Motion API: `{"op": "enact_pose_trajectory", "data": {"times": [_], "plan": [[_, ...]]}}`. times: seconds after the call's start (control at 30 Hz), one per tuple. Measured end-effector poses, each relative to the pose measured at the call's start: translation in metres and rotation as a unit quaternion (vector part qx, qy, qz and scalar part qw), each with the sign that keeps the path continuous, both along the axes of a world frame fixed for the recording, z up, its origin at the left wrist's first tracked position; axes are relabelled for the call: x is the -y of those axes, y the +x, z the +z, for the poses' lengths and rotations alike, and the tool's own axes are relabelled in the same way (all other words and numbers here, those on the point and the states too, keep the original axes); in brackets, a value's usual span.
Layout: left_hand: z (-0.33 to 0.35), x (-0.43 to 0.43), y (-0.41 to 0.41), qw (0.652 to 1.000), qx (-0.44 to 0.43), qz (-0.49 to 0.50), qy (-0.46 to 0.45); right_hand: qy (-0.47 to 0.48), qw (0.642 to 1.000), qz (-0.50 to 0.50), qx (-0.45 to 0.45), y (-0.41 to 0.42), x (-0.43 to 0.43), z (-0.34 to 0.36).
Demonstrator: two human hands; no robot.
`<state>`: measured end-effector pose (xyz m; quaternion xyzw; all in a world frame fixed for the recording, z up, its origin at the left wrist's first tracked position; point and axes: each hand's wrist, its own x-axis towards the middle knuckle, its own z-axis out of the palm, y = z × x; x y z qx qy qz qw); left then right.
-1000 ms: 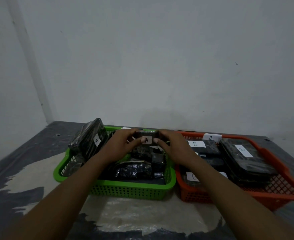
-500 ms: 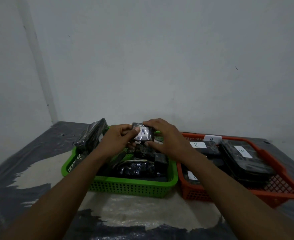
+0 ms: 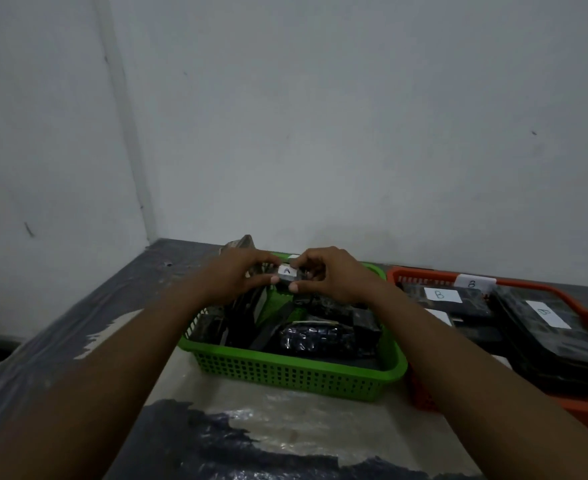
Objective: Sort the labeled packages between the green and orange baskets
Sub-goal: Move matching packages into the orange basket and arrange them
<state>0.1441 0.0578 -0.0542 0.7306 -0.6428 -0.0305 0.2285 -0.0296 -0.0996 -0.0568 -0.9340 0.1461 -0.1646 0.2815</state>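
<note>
A small black package with a white "A" label (image 3: 287, 273) is held above the far part of the green basket (image 3: 296, 374). My left hand (image 3: 237, 277) grips its left end and my right hand (image 3: 330, 277) grips its right end. The green basket holds several black wrapped packages (image 3: 311, 336). To its right the orange basket (image 3: 424, 273) holds black packages with white "B" labels (image 3: 443, 295), the largest one (image 3: 545, 315) at the right.
The baskets stand side by side on a dark table covered with plastic sheet (image 3: 285, 420), pushed into a corner of white walls (image 3: 320, 116). A tall wrapped package (image 3: 240, 242) leans at the green basket's far left corner, behind my left hand.
Both hands lifted the "A" package a little above the green basket and turned it between the fingers. The head camera shifted, so the baskets sit further right in view.
</note>
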Motion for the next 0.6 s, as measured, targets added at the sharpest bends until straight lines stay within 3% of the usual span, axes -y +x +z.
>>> {"op": "enact_pose_trajectory", "data": {"times": [0.13, 0.27, 0.43, 0.6], "plan": [[-0.008, 0.024, 0.001, 0.99, 0.129, 0.027, 0.058, -0.006, 0.998, -0.031, -0.056, 0.017, 0.01, -0.013], [-0.01, 0.046, 0.0, 0.942, 0.294, 0.063, 0.15, -0.052, 0.992, -0.03, -0.111, 0.03, 0.018, -0.022], [-0.019, 0.066, -0.004, 0.899, 0.37, 0.088, 0.216, -0.164, 0.968, -0.013, -0.191, 0.057, 0.014, -0.032], [-0.034, 0.077, -0.003, 0.884, 0.39, 0.108, 0.235, -0.245, 0.94, -0.031, -0.236, 0.071, 0.012, -0.05]]}}
